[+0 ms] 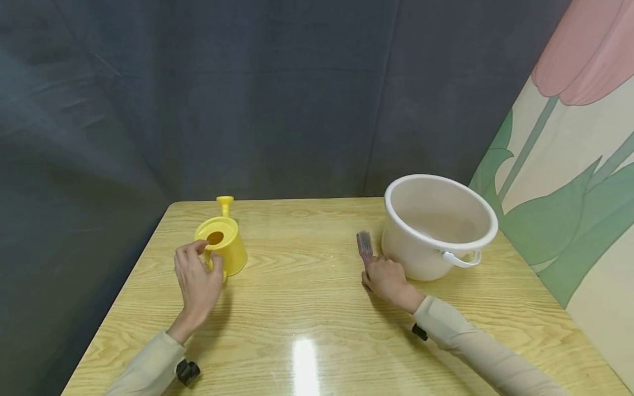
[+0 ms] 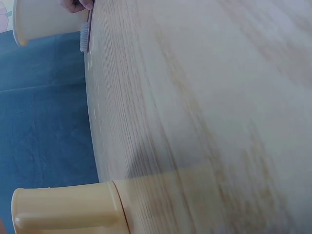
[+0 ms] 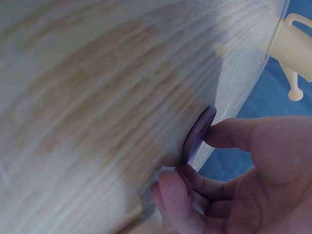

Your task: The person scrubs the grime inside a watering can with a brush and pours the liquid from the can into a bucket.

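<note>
Two hands at work here. The right hand (image 1: 388, 279), right of centre in the head view, grips a purplish brush (image 1: 365, 246) by its handle, bristles pointing up the frame; the right wrist cam shows thumb and fingers pinching it. The left hand (image 1: 198, 280), left of centre, has its fingers and thumb curved around the handle (image 1: 208, 259) of a yellow watering can (image 1: 233, 253). Can't tell if it's actually gripping or just hovering, and the left wrist view barely catches a sliver of skin at the lower left edge.

My guess: the can is thin plastic, light unless there's water in it, a bit slick, so hold it by that loop. Brush looks light too, stiff handle, bendy bristles; mid-handle is the spot.

Further out, a whitish bucket (image 1: 405, 253) stands right by the brush hand, on a wood-grain table (image 1: 297, 297). Dark curtain (image 1: 277, 110) behind, tulip mural (image 1: 535, 231) on the right, its flower cut off by the top corner. Can't see the can's bottom, and the right hand hides part of the brush handle.
</note>
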### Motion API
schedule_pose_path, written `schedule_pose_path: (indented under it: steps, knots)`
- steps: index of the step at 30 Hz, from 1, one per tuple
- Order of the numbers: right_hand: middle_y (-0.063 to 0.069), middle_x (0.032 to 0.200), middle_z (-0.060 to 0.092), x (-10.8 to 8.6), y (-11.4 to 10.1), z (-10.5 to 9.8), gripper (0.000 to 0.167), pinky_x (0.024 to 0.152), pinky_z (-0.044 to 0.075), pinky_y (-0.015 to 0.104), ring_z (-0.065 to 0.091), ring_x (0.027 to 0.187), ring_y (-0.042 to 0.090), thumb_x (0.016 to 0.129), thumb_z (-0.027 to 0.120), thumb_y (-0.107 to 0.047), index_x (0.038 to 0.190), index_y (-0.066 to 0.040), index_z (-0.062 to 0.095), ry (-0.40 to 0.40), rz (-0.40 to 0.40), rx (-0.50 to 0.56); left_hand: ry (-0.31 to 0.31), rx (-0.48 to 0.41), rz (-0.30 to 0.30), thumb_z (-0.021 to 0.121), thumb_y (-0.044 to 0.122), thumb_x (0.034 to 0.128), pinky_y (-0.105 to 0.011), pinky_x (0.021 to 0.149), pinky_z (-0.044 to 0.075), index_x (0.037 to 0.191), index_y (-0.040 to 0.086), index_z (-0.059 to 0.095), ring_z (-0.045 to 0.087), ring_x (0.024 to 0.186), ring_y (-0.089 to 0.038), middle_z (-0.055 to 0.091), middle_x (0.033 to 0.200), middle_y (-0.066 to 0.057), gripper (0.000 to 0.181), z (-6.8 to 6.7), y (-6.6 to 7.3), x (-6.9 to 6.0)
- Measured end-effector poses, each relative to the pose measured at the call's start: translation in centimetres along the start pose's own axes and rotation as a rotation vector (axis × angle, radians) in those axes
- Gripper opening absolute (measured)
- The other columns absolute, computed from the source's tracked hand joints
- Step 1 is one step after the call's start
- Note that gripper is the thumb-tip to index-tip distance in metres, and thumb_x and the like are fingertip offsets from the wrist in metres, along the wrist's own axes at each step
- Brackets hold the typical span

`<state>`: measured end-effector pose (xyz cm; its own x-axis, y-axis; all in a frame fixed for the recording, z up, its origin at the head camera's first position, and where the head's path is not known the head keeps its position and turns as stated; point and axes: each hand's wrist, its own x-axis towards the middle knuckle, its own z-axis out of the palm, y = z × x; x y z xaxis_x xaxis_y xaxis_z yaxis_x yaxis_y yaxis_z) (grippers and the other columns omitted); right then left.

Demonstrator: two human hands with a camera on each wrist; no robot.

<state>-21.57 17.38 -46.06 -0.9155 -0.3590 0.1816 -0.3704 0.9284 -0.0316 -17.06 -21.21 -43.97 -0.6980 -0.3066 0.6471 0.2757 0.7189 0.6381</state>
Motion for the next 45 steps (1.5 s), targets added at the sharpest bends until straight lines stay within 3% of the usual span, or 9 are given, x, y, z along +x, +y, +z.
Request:
schedule_pose_path:
  steps: [7,12,24,35,45]
  knots:
    - [0.012,0.060,0.051,-0.05,-0.09,-0.27,0.027,0.039,0.048,0.044,0.056,0.051,0.031,0.085,0.063,-0.015,0.066,0.000,0.051,0.023,-0.019,0.010,0.001,-0.019,-0.082,0.056,0.005,0.0880,-0.044,0.081,0.033,0.113,-0.007,0.050,0.042,0.095,-0.040,0.041,0.103,-0.023,0.028,-0.19,-0.06,-0.08]
    - [0.010,0.059,0.052,0.10,-0.15,-0.32,0.029,0.041,0.050,0.045,0.058,0.052,0.030,0.087,0.065,-0.015,0.064,-0.004,0.051,-0.019,-0.007,-0.007,-0.010,-0.028,-0.130,0.054,0.004,0.0901,-0.042,0.081,0.033,0.113,-0.006,0.048,0.042,0.097,-0.039,0.040,0.104,-0.022,0.026,-0.31,-0.22,-0.18]
    - [0.009,0.059,0.053,0.12,-0.30,-0.46,0.032,0.042,0.051,0.044,0.058,0.052,0.029,0.087,0.067,-0.016,0.062,-0.003,0.051,-0.020,-0.003,-0.023,-0.040,-0.043,-0.255,0.053,0.009,0.0948,-0.036,0.078,0.033,0.115,-0.006,0.046,0.044,0.099,-0.036,0.043,0.108,-0.022,0.026,-0.41,-0.13,-0.29]
    - [0.007,0.057,0.051,0.22,-0.31,-0.43,0.034,0.042,0.050,0.043,0.056,0.049,0.026,0.086,0.068,-0.016,0.060,-0.005,0.049,0.007,-0.027,-0.042,-0.051,-0.049,-0.293,0.051,0.012,0.0980,-0.036,0.080,0.035,0.120,-0.006,0.043,0.046,0.101,-0.034,0.043,0.111,-0.021,0.029,-0.26,-0.16,-0.39]
    - [0.009,0.059,0.053,0.22,-0.21,-0.31,0.033,0.042,0.050,0.044,0.057,0.051,0.027,0.087,0.067,-0.016,0.061,-0.004,0.050,-0.023,-0.009,-0.025,-0.080,-0.058,-0.352,0.049,0.017,0.1005,-0.036,0.080,0.035,0.124,-0.007,0.041,0.046,0.104,-0.035,0.042,0.115,-0.022,0.034,-0.28,0.07,-0.62]
